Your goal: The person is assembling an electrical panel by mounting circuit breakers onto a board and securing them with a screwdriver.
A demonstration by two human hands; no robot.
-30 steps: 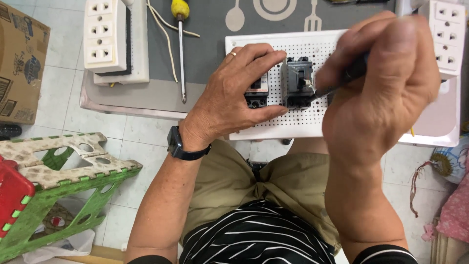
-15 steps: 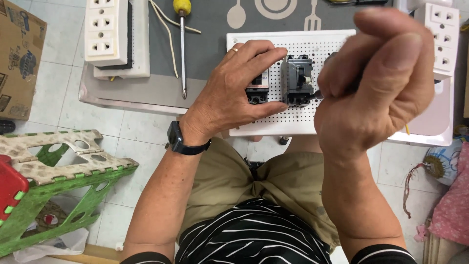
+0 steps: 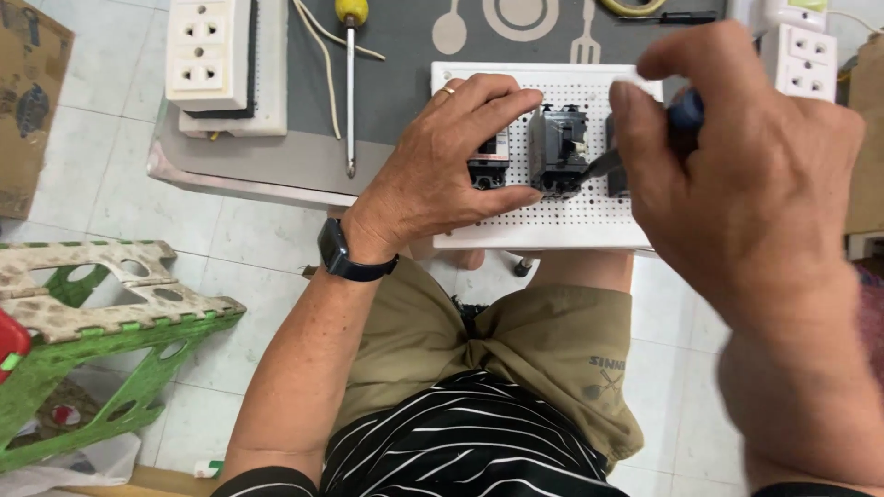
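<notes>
A white perforated board (image 3: 571, 221) is laid flat at the near edge of a grey tabletop (image 3: 276, 161), close to the seated person so that both hands can reach it from above. Two dark circuit breakers are mounted on it side by side: a smaller one (image 3: 488, 166) and a larger one (image 3: 557, 147).

The left hand (image 3: 442, 170) is spread over the board, its fingers (image 3: 502, 99) curled around the smaller breaker and the thumb pressed beside the larger one, apparently to keep the parts steady. The right hand (image 3: 746, 184) is closed tightly around a screwdriver with a dark blue handle (image 3: 686, 110), whose metal tip (image 3: 603, 164) is brought against the right side of the larger breaker (the exact screw cannot be made out).

Further back on the tabletop, a white socket block (image 3: 207, 55) is set on a white base, and a yellow-handled screwdriver (image 3: 350, 83) is laid beside loose pale wires (image 3: 318, 41). A second white socket strip (image 3: 801, 60) is seen at the far right.

A pale tiled floor (image 3: 120, 184) is seen below, with a worn green plastic stool (image 3: 101, 322) at the left and a cardboard box (image 3: 28, 101) at the far left edge.
</notes>
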